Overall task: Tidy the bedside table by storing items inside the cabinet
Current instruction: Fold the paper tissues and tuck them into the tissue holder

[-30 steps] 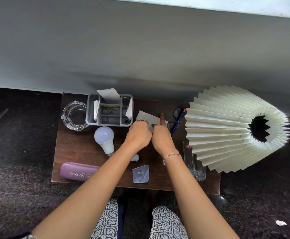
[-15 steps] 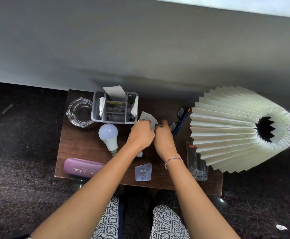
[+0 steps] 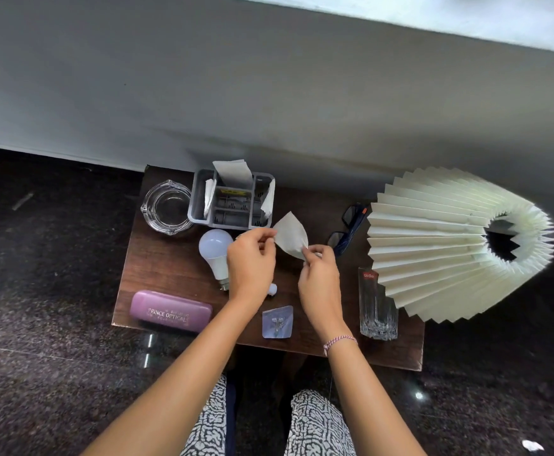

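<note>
A pale grey cloth (image 3: pixel 290 239) is lifted above the brown bedside table (image 3: pixel 170 268). My left hand (image 3: pixel 252 261) pinches its left corner and my right hand (image 3: pixel 319 270) pinches its lower right edge. On the table lie a white light bulb (image 3: pixel 215 255), a purple spectacle case (image 3: pixel 170 311), dark-framed glasses (image 3: pixel 348 229), a small clear packet with a hook (image 3: pixel 277 322) and a tiny white object (image 3: pixel 271 288) partly hidden under my left wrist. The cabinet is not in view.
A grey divided organiser (image 3: pixel 233 205) holding papers stands at the back, a glass ashtray (image 3: pixel 167 206) to its left. A tall drinking glass (image 3: pixel 377 306) stands under the pleated cream lampshade (image 3: pixel 440 245) at the right. A grey wall runs behind; dark floor surrounds the table.
The cloth lay flat under both hands a second ago. Both hands gathered it, then raised it off the table, and it now hangs spread between them.
</note>
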The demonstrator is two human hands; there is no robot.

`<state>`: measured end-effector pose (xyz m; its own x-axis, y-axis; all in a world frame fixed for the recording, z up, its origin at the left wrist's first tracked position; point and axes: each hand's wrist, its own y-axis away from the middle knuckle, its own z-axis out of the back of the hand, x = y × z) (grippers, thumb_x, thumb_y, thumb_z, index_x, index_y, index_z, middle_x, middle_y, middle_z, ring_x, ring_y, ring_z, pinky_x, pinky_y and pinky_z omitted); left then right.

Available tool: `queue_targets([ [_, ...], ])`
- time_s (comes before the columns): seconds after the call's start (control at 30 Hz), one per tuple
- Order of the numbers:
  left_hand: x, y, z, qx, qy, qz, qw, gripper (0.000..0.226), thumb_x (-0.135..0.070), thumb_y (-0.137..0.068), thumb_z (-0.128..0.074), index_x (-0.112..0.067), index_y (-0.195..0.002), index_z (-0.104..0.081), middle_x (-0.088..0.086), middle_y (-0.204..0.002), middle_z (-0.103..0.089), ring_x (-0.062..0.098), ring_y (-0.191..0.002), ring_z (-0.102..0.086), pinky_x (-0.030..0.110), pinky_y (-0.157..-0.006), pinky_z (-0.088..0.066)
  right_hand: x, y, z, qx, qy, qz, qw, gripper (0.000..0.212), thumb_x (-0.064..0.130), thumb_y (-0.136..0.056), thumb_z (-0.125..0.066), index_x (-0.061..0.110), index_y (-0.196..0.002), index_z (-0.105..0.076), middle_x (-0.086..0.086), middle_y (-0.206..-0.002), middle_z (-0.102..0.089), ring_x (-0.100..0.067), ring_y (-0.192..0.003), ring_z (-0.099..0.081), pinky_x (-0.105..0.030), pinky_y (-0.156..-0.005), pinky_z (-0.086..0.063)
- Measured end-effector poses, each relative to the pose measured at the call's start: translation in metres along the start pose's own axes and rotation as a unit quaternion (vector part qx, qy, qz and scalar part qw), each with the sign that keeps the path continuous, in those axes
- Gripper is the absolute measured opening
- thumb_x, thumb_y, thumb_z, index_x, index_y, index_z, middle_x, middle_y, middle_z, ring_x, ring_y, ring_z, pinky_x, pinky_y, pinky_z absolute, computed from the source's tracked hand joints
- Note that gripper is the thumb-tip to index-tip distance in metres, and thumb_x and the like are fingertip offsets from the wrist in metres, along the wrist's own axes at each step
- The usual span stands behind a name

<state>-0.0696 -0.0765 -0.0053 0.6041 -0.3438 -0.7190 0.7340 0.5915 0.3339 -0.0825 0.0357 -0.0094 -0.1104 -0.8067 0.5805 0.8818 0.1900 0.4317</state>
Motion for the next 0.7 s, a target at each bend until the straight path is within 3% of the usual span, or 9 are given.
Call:
queue_targets([
  [0.1, 0.01, 0.006, 0.011, -0.05, 0.074, 0.036, 0.995, 0.014, -0.007, -0.085, -0.063, -0.018, -0.094, -0.065, -0.006, -0.087, -0.066, -0.001, -0.073, -0.06, 0.011, -0.068, -0.053, 0.004, 0.011, -0.001, -0.007, -0.014, 0.016, 1.0, 0.034, 0.001, -0.094, -0.041, 0.004, -0.124, -0.057, -0.004, -0.125, -0.046, -0.013, -0.095, -0.054, -0.016, -0.075, -0.041],
  [0.17, 0.016, 0.008, 0.016, -0.061, 0.117, 0.062, 0.989, 0.019, -0.008, -0.082, -0.068, -0.014, -0.099, -0.063, -0.003, -0.092, -0.065, -0.001, -0.079, -0.061, 0.006, -0.067, -0.05, 0.008, 0.018, -0.003, -0.005, -0.026, 0.025, 0.999, 0.035, 0.002, -0.094, -0.042, 0.006, -0.126, -0.057, -0.003, -0.125, -0.046, -0.009, -0.096, -0.052, -0.014, -0.076, -0.039],
  [0.27, 0.025, 0.012, 0.02, -0.051, 0.175, 0.099, 0.978, 0.036, -0.011, -0.078, -0.073, -0.012, -0.112, -0.06, -0.001, -0.102, -0.065, 0.005, -0.091, -0.063, -0.001, -0.067, -0.045, 0.016, 0.027, -0.007, 0.0, -0.058, 0.029, 0.998, 0.035, 0.005, -0.095, -0.043, 0.008, -0.127, -0.056, -0.001, -0.126, -0.047, -0.006, -0.099, -0.052, -0.012, -0.081, -0.039],
  [0.4, 0.032, 0.013, 0.027, -0.001, 0.289, 0.172, 0.942, 0.052, -0.013, -0.076, -0.075, -0.013, -0.124, -0.055, 0.002, -0.101, -0.069, 0.005, -0.088, -0.067, 0.009, -0.073, -0.051, 0.029, 0.035, -0.013, 0.01, -0.101, 0.026, 0.995, 0.035, 0.009, -0.096, -0.044, 0.008, -0.13, -0.054, 0.0, -0.128, -0.046, -0.006, -0.109, -0.05, -0.015, -0.093, -0.041],
  [0.47, 0.036, 0.01, 0.03, 0.023, 0.287, 0.181, 0.94, 0.048, -0.013, -0.076, -0.076, -0.01, -0.121, -0.058, 0.007, -0.101, -0.071, 0.009, -0.088, -0.068, 0.013, -0.072, -0.051, 0.035, 0.037, -0.016, 0.022, -0.123, 0.026, 0.992, 0.035, 0.01, -0.096, -0.045, 0.008, -0.131, -0.052, 0.001, -0.128, -0.045, -0.009, -0.113, -0.052, -0.022, -0.098, -0.044],
  [0.63, 0.038, -0.003, 0.046, 0.001, 0.229, 0.162, 0.96, 0.031, -0.01, -0.076, -0.075, -0.003, -0.105, -0.068, 0.016, -0.094, -0.072, 0.017, -0.08, -0.066, 0.028, -0.076, -0.055, 0.051, 0.036, -0.022, 0.034, -0.163, 0.038, 0.985, 0.034, 0.01, -0.095, -0.049, 0.013, -0.128, -0.055, 0.002, -0.125, -0.047, -0.003, -0.105, -0.053, -0.012, -0.092, -0.042],
  [0.7, 0.037, -0.009, 0.055, -0.017, 0.192, 0.127, 0.973, 0.018, -0.013, -0.075, -0.076, -0.007, -0.091, -0.071, 0.01, -0.085, -0.072, 0.016, -0.076, -0.066, 0.035, -0.078, -0.056, 0.058, 0.033, -0.023, 0.033, -0.172, 0.045, 0.984, 0.032, 0.009, -0.094, -0.051, 0.016, -0.125, -0.058, 0.003, -0.122, -0.048, -0.002, -0.1, -0.056, -0.015, -0.088, -0.046],
])
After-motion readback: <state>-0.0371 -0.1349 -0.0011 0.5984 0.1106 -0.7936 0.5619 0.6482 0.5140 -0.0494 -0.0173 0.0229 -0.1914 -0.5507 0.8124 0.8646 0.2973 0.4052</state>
